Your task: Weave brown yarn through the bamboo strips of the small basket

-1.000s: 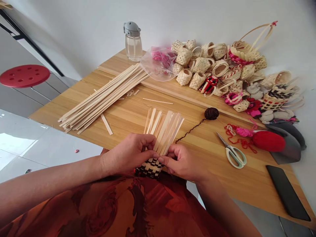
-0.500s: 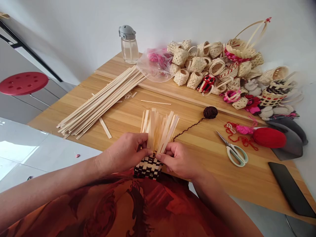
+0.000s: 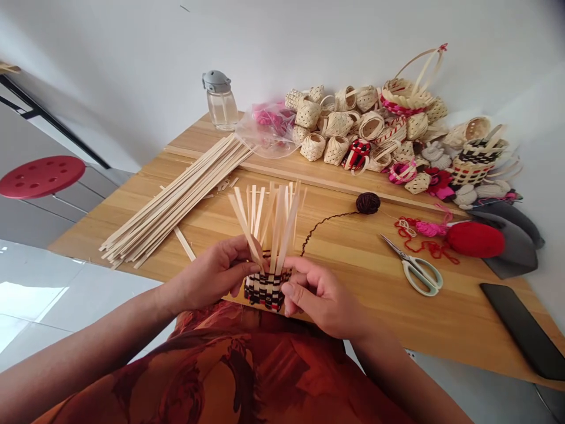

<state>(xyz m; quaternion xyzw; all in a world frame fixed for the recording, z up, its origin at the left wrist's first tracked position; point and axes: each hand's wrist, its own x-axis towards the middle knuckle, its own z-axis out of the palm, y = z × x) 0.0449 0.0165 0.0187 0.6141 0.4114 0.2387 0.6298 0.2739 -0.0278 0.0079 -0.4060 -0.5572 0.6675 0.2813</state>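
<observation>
A small half-woven basket [image 3: 263,290], checked in black and pale with a little red, stands at the table's front edge between my hands. Pale flat strips [image 3: 279,229] rise and fan out from its rim. My left hand [image 3: 226,268] pinches one strip low down at the basket's left corner. At the right side, my right hand [image 3: 314,294] is curled against the basket wall, thumb in front and fingers behind. Dark brown yarn [image 3: 324,221] trails from behind the basket to a small ball [image 3: 368,203] on the table.
A bundle of pale strips [image 3: 176,203] lies at left, with a lidded bottle [image 3: 222,106] behind. Many small woven baskets [image 3: 339,123] are heaped along the wall. Scissors [image 3: 419,271], red yarn [image 3: 475,238] and a black phone [image 3: 521,330] lie at right.
My left hand has drawn a strip outward to the left, and the strips are spread wider. My right hand has moved from the strips to the basket's side. The view has shifted slightly.
</observation>
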